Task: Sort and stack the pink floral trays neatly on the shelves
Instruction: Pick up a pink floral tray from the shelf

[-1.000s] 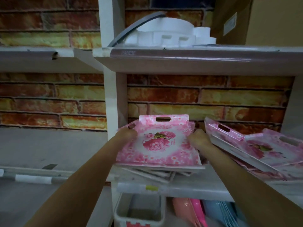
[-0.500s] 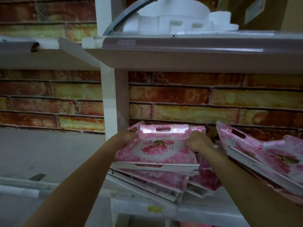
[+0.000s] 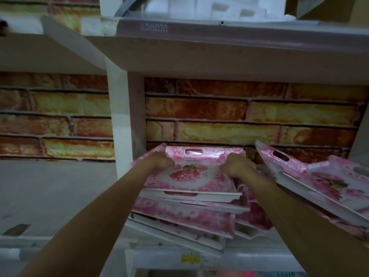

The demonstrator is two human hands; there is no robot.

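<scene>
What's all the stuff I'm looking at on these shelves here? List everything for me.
top tray: one, pink floral, on the left pile, held at both sides
left pile: several pink floral trays, untidy, on the shelf under the top tray
right pile: several pink floral trays, tilted, at the right
shelf: one, pale grey, under the piles
upper shelf: one, grey-brown, above
foam packing: white, on the upper shelf
brick wall: red and yellow, behind
left hand: grips the top tray's left edge
right hand: grips its right edge
</scene>
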